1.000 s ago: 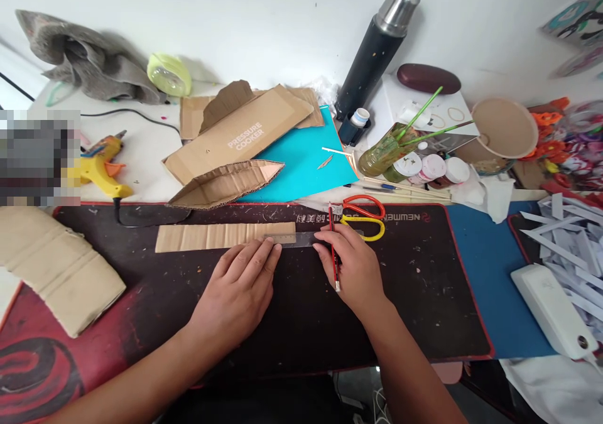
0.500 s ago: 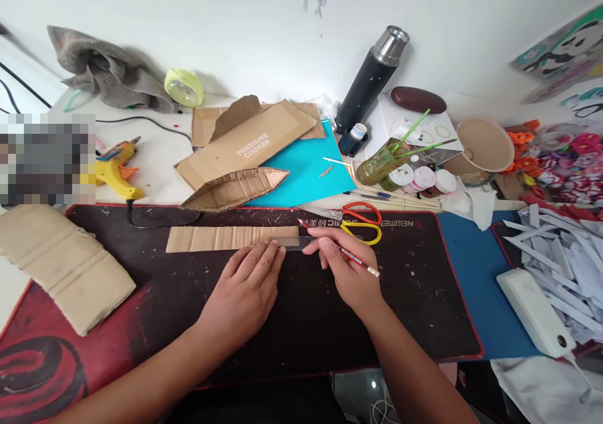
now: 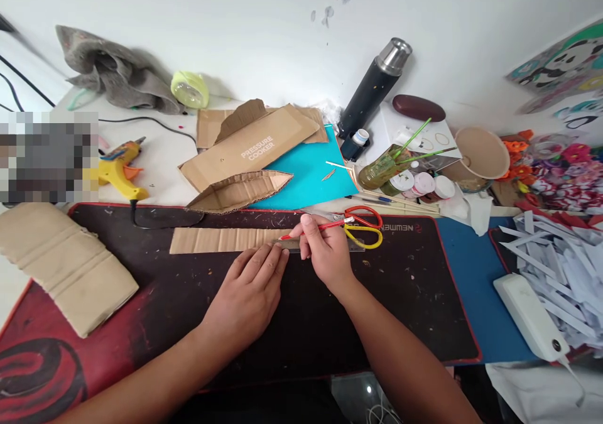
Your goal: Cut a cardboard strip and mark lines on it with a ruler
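A long cardboard strip [image 3: 211,240] lies on the dark desk mat. My left hand [image 3: 254,282] lies flat at the strip's lower edge, fingertips pressing the left end of a metal ruler [image 3: 355,246]. The ruler runs to the right, partly hidden beneath my right hand [image 3: 325,248]. Pinched in that hand is a red pencil [image 3: 330,225], its tip touching down by the ruler's edge, close to my left fingertips. Scissors [image 3: 365,237] with one red and one yellow handle rest just behind and right of my right hand.
Behind the strip sit a boat-shaped cardboard piece [image 3: 240,191] and a cardboard panel [image 3: 254,144] on blue paper [image 3: 301,173]. A yellow glue gun [image 3: 120,176] and folded cardboard [image 3: 70,267] are left. A black flask [image 3: 372,88], paint jars [image 3: 424,184] and a power bank [image 3: 532,317] stand right.
My right hand has moved left over the ruler, and the pencil has turned so its tip points left and down onto the strip. The view has shifted slightly.
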### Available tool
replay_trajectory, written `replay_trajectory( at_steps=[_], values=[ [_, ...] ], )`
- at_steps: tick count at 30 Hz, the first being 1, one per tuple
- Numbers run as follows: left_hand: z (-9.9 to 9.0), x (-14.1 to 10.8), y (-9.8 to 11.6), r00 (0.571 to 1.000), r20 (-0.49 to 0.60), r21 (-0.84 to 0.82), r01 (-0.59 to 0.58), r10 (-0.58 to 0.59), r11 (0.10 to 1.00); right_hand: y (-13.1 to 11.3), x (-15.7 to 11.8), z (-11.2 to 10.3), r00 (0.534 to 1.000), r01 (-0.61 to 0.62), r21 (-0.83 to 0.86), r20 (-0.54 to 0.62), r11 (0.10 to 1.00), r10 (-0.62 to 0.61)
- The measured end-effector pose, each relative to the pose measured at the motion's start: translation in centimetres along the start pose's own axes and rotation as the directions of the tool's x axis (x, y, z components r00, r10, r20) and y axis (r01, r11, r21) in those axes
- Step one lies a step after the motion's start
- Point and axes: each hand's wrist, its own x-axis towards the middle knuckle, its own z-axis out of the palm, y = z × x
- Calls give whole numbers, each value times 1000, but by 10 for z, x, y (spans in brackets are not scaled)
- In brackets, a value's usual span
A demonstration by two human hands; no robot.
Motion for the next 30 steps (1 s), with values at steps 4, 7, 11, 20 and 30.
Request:
replay_trajectory(
  at_steps=[4, 7, 11, 20, 30],
  values=[
    [1, -1, 0, 1000, 14, -24, 11, -11, 1000, 5, 0, 2, 1000, -5, -3, -13, 1000, 5],
    [1, -1, 1, 1000, 20, -31, 19, -18, 999, 8, 0, 2, 1000, -7, -25, 6, 1000, 7],
    [-2, 1, 1, 1000, 15, -13, 10, -10, 1000, 10, -1, 2, 1000, -3, -40, 23, 999, 4],
    [-3, 2, 1, 1000, 24, -17, 17, -17, 1000, 11, -1, 3, 999, 10, -71, 33, 997, -8],
    [-5, 4, 1, 1000, 6, 1, 11, -11, 1000, 10, -1, 3, 999, 25, -64, 34, 998, -23]
  ],
)
